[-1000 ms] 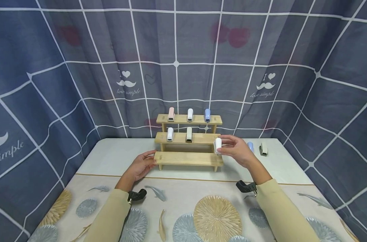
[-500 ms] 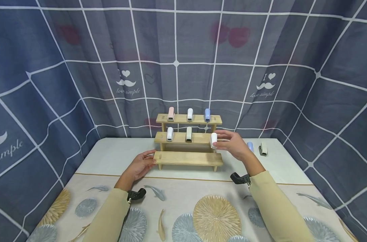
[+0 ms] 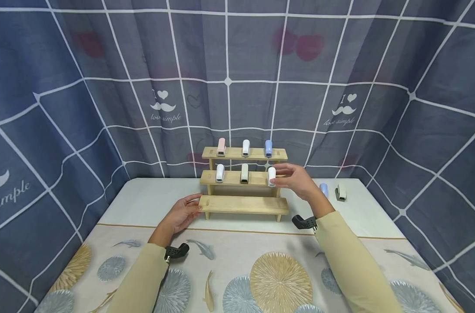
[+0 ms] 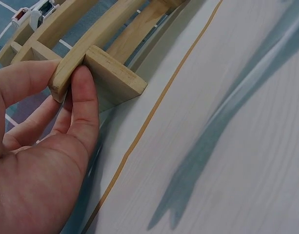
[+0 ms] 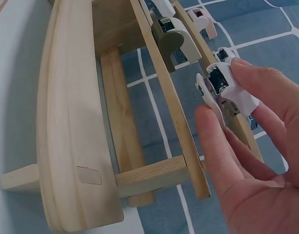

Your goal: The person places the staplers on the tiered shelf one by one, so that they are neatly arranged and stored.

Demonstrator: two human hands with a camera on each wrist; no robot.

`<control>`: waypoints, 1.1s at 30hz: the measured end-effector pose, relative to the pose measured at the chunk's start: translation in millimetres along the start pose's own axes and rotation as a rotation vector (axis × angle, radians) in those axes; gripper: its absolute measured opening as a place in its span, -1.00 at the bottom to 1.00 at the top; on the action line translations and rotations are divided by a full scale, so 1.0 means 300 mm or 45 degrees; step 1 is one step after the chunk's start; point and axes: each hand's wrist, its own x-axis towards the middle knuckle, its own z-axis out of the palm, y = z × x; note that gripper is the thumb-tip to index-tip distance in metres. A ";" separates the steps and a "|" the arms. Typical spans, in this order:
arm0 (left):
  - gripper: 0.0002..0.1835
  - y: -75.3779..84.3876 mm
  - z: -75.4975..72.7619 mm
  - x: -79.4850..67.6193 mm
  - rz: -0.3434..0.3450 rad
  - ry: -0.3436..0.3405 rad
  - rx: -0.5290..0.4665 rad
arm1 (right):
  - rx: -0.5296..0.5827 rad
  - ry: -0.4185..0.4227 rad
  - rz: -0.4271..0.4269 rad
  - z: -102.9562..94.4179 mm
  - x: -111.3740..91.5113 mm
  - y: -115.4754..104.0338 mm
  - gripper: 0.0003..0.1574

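A three-step wooden display stand (image 3: 243, 205) stands on the table. My left hand (image 3: 181, 215) pinches the left end of its lowest board; in the left wrist view the fingers (image 4: 85, 100) lie against that board's end. My right hand (image 3: 298, 181) holds a white mini stapler (image 3: 271, 178) between thumb and fingers at the right end of the middle step. In the right wrist view, the metal inside of this stapler (image 5: 239, 92) shows; whether it touches the board I cannot tell. To its left on the same step sit a grey-green stapler (image 3: 244, 174) and another white stapler (image 3: 220, 174).
On the top step stand a pink stapler (image 3: 221, 147), a white stapler (image 3: 246, 148) and a blue stapler (image 3: 268, 148). Right of the stand, a blue stapler (image 3: 324, 189) and a grey-green stapler (image 3: 340, 193) lie on the table. A checked curtain (image 3: 245, 104) hangs behind.
My right hand has moved left and farther back with the white stapler, from beside the stand to the middle step's right end. The left hand stays on the lowest board.
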 end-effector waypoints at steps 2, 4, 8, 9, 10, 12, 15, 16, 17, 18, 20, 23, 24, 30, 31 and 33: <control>-0.26 -0.001 0.000 0.000 -0.001 -0.001 0.007 | 0.006 0.000 0.005 0.003 0.010 -0.001 -0.20; -0.26 -0.001 -0.001 0.000 -0.004 0.002 0.016 | 0.020 0.003 0.017 0.006 0.020 -0.002 -0.19; -0.27 0.002 0.002 -0.004 -0.003 0.003 0.042 | 0.037 0.010 0.052 0.008 0.038 -0.010 -0.18; -0.27 0.003 0.001 -0.004 -0.002 0.004 0.043 | 0.037 0.009 0.058 0.008 0.042 -0.011 -0.18; -0.27 0.003 0.001 -0.004 -0.001 0.004 0.046 | 0.035 0.006 0.064 0.007 0.046 -0.013 -0.18; -0.27 0.003 -0.001 -0.003 0.001 -0.006 0.048 | 0.026 0.004 0.074 0.006 0.054 -0.016 -0.19; -0.27 0.001 -0.001 -0.001 0.009 -0.009 0.045 | 0.012 -0.003 0.068 0.005 0.061 -0.017 -0.22; -0.28 0.000 -0.001 -0.001 0.011 -0.008 0.048 | 0.003 -0.004 0.062 0.005 0.062 -0.018 -0.22; -0.28 0.000 -0.001 -0.002 0.014 -0.006 0.048 | -0.016 -0.003 0.055 0.005 0.062 -0.018 -0.24; -0.28 -0.001 0.000 -0.002 0.019 -0.008 0.053 | -0.034 -0.004 0.046 0.005 0.062 -0.019 -0.25; -0.29 -0.002 -0.002 -0.002 0.023 -0.008 0.061 | -0.078 -0.001 0.031 0.005 0.062 -0.021 -0.27; -0.28 -0.003 -0.005 -0.002 0.019 -0.011 0.062 | -0.126 0.005 0.027 0.005 0.064 -0.022 -0.29; -0.28 -0.002 -0.006 -0.002 0.018 -0.010 0.061 | -0.131 0.008 0.030 0.006 0.064 -0.022 -0.29; -0.28 -0.003 -0.007 -0.002 0.010 0.002 0.050 | -0.219 0.008 0.029 0.005 0.073 -0.024 -0.28; -0.28 -0.003 -0.007 -0.001 0.011 0.000 0.052 | -0.240 0.006 0.026 0.004 0.074 -0.023 -0.28; -0.28 -0.003 -0.007 0.000 0.013 -0.002 0.054 | -0.276 0.008 0.022 0.003 0.076 -0.022 -0.29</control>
